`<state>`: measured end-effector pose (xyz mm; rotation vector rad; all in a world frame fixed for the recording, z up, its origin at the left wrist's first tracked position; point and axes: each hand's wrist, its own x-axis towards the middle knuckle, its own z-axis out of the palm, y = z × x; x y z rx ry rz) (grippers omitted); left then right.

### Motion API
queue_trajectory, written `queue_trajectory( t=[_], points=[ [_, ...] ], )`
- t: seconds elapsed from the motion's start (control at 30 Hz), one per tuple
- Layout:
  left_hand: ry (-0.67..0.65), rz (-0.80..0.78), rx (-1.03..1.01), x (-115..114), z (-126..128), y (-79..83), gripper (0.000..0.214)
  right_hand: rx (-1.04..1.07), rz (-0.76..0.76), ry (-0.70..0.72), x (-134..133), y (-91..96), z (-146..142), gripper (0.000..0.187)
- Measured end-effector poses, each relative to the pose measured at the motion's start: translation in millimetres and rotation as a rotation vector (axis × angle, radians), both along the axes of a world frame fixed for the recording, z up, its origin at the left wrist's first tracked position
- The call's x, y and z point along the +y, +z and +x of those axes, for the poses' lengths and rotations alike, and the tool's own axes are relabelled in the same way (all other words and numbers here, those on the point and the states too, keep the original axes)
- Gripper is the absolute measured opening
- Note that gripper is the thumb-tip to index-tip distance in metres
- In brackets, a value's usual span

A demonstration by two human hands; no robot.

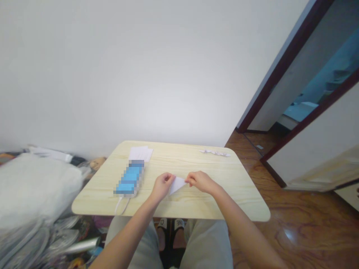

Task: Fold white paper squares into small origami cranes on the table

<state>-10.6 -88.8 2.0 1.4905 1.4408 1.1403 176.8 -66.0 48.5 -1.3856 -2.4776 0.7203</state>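
Observation:
A small white sheet of paper (177, 184), folded to a triangular shape, is held between my two hands just above the table. My left hand (163, 184) pinches its upper left corner between thumb and fingers. At its right corner, my right hand (199, 181) grips the paper with thumb and fingertips. Several folded white paper pieces (215, 152) lie in a row near the table's far right edge. A stack of loose white paper sheets (140, 153) rests at the far left.
The light wooden table (174, 209) stands against a white wall. On its left lies a phone (130, 178) with a blurred screen and a white cable (119, 205). Left of the table are a white bundle (39, 186) and piled bags. A doorway (280, 93) opens at right.

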Motion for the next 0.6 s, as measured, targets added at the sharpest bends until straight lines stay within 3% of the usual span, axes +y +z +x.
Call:
queue_trajectory(
  t=[0.1,0.23,0.37,0.43,0.6],
  points=[
    [0.035,0.013,0.014,3,-5,-3.1,0.028,-0.054,-0.004,-0.003,3,-2.4,10,0.022],
    [0.284,0.054,0.017,12,-32,-4.6,0.028,-0.138,0.049,-0.119,4,-6.1,30,0.021],
    [0.142,0.011,-0.029,16,-35,-3.8,0.026,0.080,0.262,-0.071,-4,-8.6,22,0.015],
    [0.076,-0.014,-0.086,15,-24,-3.4,0.028,0.163,0.364,0.032,-8,-10.4,7,0.027],
    [-0.005,-0.107,-0.264,11,-8,1.6,0.034,0.246,0.370,0.102,-9,-17.8,-16,0.016]
  ],
)
